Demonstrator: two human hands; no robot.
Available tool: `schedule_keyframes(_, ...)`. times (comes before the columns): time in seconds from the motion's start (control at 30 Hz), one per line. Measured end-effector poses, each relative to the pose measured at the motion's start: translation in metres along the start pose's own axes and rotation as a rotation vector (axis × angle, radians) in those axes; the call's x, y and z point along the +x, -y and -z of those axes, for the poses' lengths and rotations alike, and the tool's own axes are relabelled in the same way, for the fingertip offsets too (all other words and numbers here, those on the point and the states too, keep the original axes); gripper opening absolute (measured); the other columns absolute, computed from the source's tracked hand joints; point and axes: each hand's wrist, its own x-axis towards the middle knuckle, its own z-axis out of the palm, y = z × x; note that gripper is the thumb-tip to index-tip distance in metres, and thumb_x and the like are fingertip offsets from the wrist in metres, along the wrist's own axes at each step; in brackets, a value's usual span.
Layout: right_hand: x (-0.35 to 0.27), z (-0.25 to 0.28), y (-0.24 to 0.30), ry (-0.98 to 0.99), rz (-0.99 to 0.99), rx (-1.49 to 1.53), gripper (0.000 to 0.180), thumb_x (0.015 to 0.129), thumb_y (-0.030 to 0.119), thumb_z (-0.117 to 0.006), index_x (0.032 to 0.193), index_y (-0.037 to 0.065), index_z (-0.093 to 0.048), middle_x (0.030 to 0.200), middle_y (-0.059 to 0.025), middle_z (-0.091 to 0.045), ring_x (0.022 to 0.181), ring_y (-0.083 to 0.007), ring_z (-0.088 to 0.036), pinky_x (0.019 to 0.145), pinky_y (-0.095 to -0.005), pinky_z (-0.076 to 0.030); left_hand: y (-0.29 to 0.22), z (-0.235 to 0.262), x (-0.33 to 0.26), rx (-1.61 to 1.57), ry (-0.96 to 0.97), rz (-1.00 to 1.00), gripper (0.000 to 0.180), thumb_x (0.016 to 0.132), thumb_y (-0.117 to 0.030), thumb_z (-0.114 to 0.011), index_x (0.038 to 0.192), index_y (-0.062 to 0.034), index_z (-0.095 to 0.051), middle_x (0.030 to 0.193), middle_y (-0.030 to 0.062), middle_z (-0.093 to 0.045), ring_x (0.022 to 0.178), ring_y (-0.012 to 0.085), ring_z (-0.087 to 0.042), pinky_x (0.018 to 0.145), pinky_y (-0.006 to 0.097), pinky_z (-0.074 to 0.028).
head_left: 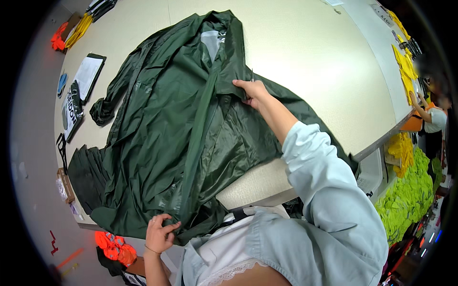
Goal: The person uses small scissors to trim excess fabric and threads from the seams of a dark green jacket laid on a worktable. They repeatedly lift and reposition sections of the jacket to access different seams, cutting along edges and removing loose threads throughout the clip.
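Note:
A dark green raincoat [157, 109] lies spread across the pale table [305, 43], its front opening and zip running toward me. Near the collar, my right hand [256, 93] is closed on the front edge of the coat. A thin pointed metal piece [252, 74] sticks up beside those fingers; most of it is hidden, so its kind does not show. At the near hem, by the lower end of the zip, my left hand [160, 233] has its fingers bent and pinched on the green cloth. One sleeve stretches right beneath my right forearm.
Folded dark green pieces [88, 176] are stacked at the left edge, with a wrapped package [73, 112] and a white-topped packet [90, 76] beyond. An orange bundle [117, 248] sits below the table. At right are lime garments [405, 195] and another person [435, 119].

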Motion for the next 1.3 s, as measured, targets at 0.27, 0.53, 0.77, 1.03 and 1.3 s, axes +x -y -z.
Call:
schedule_keyframes(0.27, -0.094, 0.031, 0.059, 0.483, 0.112, 0.547, 0.016, 0.081, 0.011, -0.057, 0.092, -0.001, -0.055, 0.088, -0.0102, -0.061, 0.077, -0.0225, -0.061, 0.075, -0.0406, -0.054, -0.037, 0.038, 0.076, -0.045, -0.656, 0.094, 0.035, 0.074, -0.017, -0.067, 0.104, 0.0010, -0.060, 0.113, 0.0167, -0.055, 0.105, 0.0333, -0.053, 0.091, 0.039, -0.041)
schedule_keyframes(0.53, -0.164, 0.016, 0.070, 0.467, 0.180, 0.634, 0.016, 0.085, 0.012, -0.054, 0.070, 0.007, -0.050, 0.046, 0.0048, -0.037, 0.035, -0.0056, -0.030, 0.060, -0.0254, -0.050, -0.155, 0.024, 0.248, -0.225, -0.946, -0.464, 0.068, 0.066, -0.015, -0.079, 0.120, 0.0002, -0.043, 0.124, 0.0231, -0.050, 0.110, 0.0353, -0.053, 0.092, 0.040, -0.043)
schedule_keyframes(0.77, -0.166, 0.020, 0.071, 0.360, 0.272, 0.524, 0.017, 0.086, 0.018, -0.057, 0.077, 0.005, -0.053, 0.052, 0.0016, -0.044, 0.037, -0.0044, -0.026, 0.077, -0.0311, -0.053, -0.152, 0.032, 0.238, -1.240, -0.592, -0.249, 0.022, 0.090, -0.003, -0.052, 0.112, -0.0014, -0.047, 0.101, 0.0041, -0.058, 0.087, 0.0071, -0.053, 0.079, 0.020, -0.041)
schedule_keyframes(1.03, -0.173, 0.014, 0.050, 0.379, 0.361, 0.253, 0.031, 0.093, 0.027, -0.049, 0.109, 0.000, -0.046, 0.079, -0.0041, -0.053, 0.042, -0.0043, -0.030, 0.066, -0.0283, -0.050, -0.149, 0.030, 0.231, -1.442, -0.622, -0.049, 0.020, 0.085, -0.007, -0.065, 0.104, -0.0008, -0.060, 0.096, 0.0004, -0.061, 0.083, 0.0050, -0.054, 0.076, 0.019, -0.043)
schedule_keyframes(1.3, -0.178, 0.037, 0.023, 0.265, 1.316, -0.675, 0.037, 0.077, 0.001, -0.061, 0.114, 0.000, -0.056, 0.084, -0.0112, -0.054, 0.071, -0.0232, -0.053, 0.061, -0.0314, -0.044, -0.153, 0.027, 0.227, -1.286, -0.681, -0.204, 0.015, 0.084, 0.002, -0.061, 0.098, -0.0001, -0.058, 0.102, 0.0078, -0.063, 0.094, 0.0113, -0.058, 0.085, 0.024, -0.045)
